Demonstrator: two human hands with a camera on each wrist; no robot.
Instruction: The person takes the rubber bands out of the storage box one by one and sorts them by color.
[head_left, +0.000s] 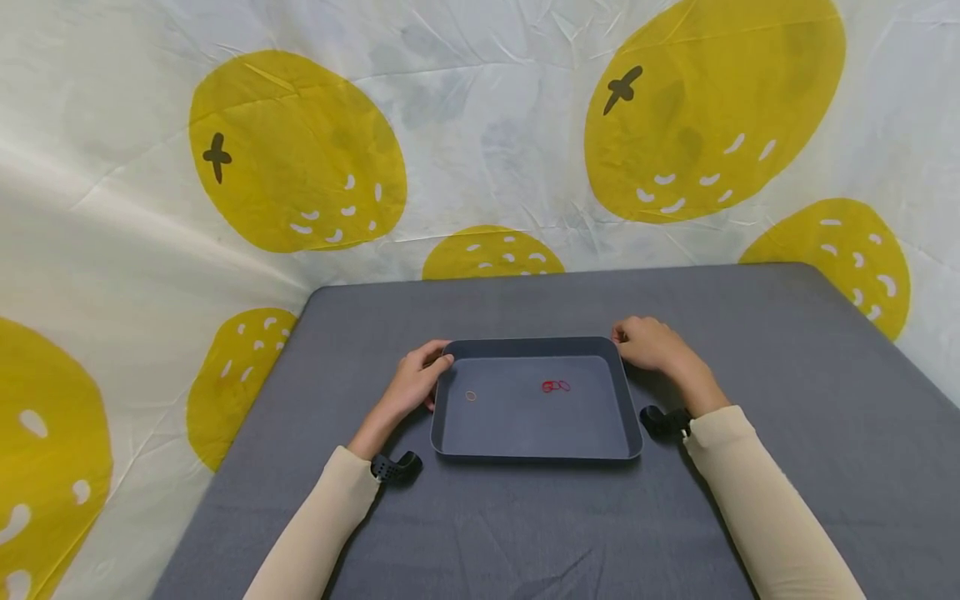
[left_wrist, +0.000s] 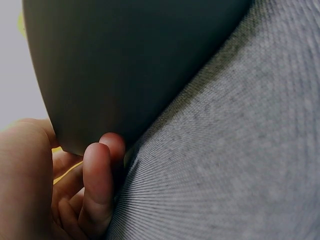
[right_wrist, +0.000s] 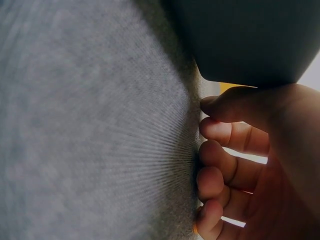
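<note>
A shallow dark grey tray point(head_left: 536, 451) lies on the cloth-covered table. Inside it are several red rubber bands point(head_left: 556, 386), bunched right of the middle, and one orange rubber band point(head_left: 471, 396) apart at the left. My left hand point(head_left: 411, 379) grips the tray's far left corner, thumb at the rim and fingers against the outer wall, as the left wrist view also shows around the tray point(left_wrist: 130, 65). Beside the far right corner is my right hand point(head_left: 651, 343). In the right wrist view its loosely curled fingers point(right_wrist: 210, 182) rest on the cloth, with nothing seen held.
Grey cloth point(head_left: 525, 533) covers the table around the tray. A white curtain with yellow fruit prints point(head_left: 480, 150) hangs behind the table and along its left side. Black wrist bands with cameras point(head_left: 397, 469) sit on both wrists, near the tray's sides.
</note>
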